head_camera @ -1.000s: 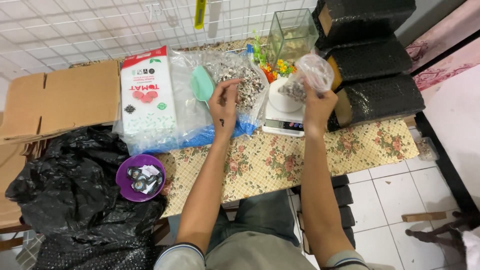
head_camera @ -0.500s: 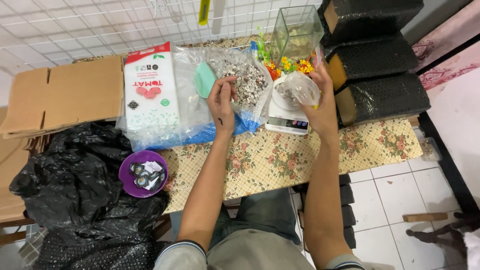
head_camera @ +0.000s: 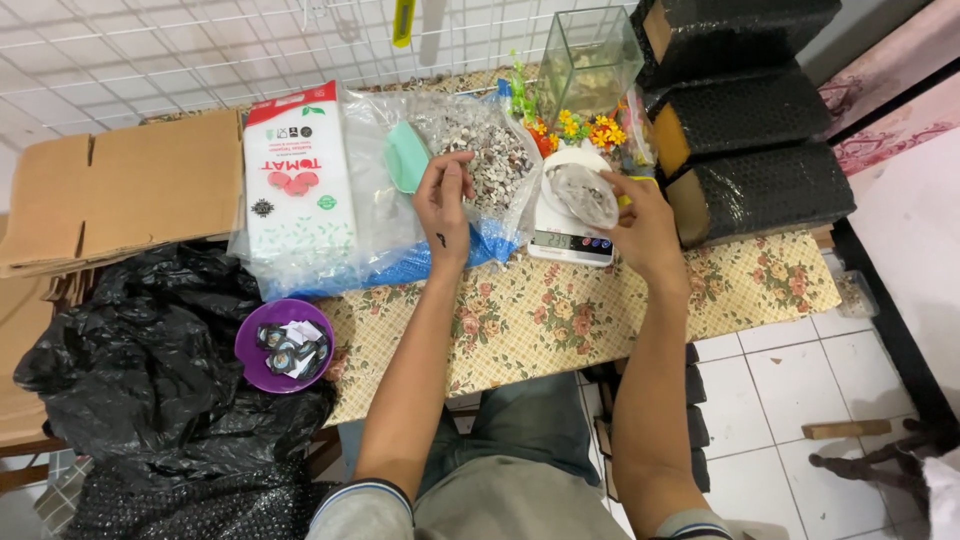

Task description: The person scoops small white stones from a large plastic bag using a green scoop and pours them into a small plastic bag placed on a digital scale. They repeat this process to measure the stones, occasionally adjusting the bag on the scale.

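Nearest, a purple bowl [head_camera: 283,345] of small wrapped pieces sits on a black plastic sack [head_camera: 150,370], at the edge of the flowered tablecloth [head_camera: 560,310]. Further in, the left hand [head_camera: 445,205] hovers with fingers curled at the mouth of a big clear bag of pebbles [head_camera: 485,165]; whether it pinches any, I cannot tell. The right hand [head_camera: 645,230] grips a small clear bag of pebbles [head_camera: 580,192], resting it on the white scale [head_camera: 570,240]. Beyond stand a glass tank [head_camera: 590,55] and black wrapped parcels [head_camera: 750,110].
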